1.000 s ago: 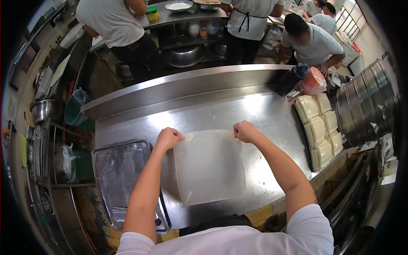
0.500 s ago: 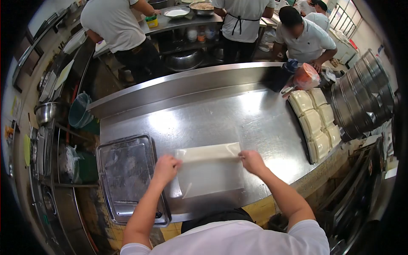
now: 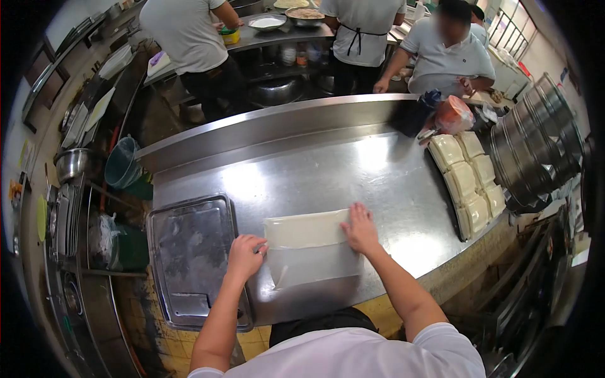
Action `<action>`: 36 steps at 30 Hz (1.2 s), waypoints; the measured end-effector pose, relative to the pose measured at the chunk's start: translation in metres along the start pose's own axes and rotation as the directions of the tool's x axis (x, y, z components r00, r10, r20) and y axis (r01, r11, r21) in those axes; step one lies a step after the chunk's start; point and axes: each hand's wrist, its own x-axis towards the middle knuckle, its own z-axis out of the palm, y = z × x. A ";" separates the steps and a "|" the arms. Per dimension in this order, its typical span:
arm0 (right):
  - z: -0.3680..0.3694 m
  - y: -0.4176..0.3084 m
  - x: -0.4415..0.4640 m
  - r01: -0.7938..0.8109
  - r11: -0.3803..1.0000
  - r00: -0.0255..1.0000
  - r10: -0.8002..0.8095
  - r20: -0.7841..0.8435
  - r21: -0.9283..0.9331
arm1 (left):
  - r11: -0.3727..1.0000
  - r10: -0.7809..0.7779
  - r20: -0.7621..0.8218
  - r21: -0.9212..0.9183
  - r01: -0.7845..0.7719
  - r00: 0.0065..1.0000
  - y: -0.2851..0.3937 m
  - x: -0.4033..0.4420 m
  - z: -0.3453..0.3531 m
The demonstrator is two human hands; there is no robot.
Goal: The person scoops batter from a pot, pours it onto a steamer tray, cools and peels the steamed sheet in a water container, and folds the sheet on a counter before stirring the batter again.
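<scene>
- The tray [image 3: 192,252] sits at the left front corner of the counter [image 3: 302,176] and pokes past the front edge. It may tip if the left arm [image 3: 217,315] bumps it.
- The left hand [image 3: 244,255] has bent fingers, in a narrow shape, at the sheet's left side. I cannot tell if they pinch it. A hard tug here could rip the sheet.
- The sheet [image 3: 315,264] lies near the middle of the counter's front edge, with its far part folded over. The fold could go crooked if one side is pulled more. Air or a wet spot under it could make wrinkles.
- The right hand [image 3: 361,233] is wide, fingers spread, on the right end of the fold. Pushing sideways could bunch it up.
- The pale packs [image 3: 466,176] stand at the counter's right end. A bump could make them slide.
- The tray is shiny, with round corners, a raised rim and cloudy marks.
- The sheet is thin and soft. It is cloudy and a bit see-through up close, and creamy and smooth where folded.
- The counter is smooth, shiny metal with bright spots of light.
- The packs are puffy and square, in two rows.
- The pots [image 3: 535,145] beside them are round, ringed metal.
</scene>
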 end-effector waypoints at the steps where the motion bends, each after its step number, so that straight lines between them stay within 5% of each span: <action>1: 0.000 0.003 0.000 -0.006 1.000 1.000 0.006 -0.029 -0.019 | 1.000 -0.023 -0.004 -0.008 0.023 1.000 -0.001 -0.003 -0.005; 9: 0.021 -0.100 -0.009 0.175 0.983 0.984 -0.173 0.035 -0.049 | 0.997 -0.079 -0.048 -0.011 0.079 0.996 -0.023 0.003 -0.021; 18: 0.053 -0.233 0.010 0.396 0.918 0.916 -0.395 0.071 -0.001 | 0.998 -0.051 -0.026 -0.032 0.050 0.998 -0.050 0.067 0.035; 22: 0.042 -0.197 0.005 0.288 0.957 0.955 -0.290 0.057 0.035 | 0.997 -0.056 0.113 0.068 0.048 0.992 -0.048 0.079 0.061; 27: 0.028 -0.061 -0.007 0.042 0.995 0.995 -0.051 -0.091 -0.089 | 0.961 -0.104 0.238 0.273 0.036 0.966 -0.026 0.091 0.050; 31: 0.003 -0.021 0.000 -0.200 0.977 0.976 0.192 -0.098 -0.069 | 0.965 -0.166 0.354 0.251 0.078 0.920 -0.030 0.101 0.052; 36: -0.028 -0.082 0.040 0.020 0.990 0.983 0.006 -0.185 0.140 | 0.962 -0.231 0.422 0.232 0.142 0.876 -0.016 0.105 0.036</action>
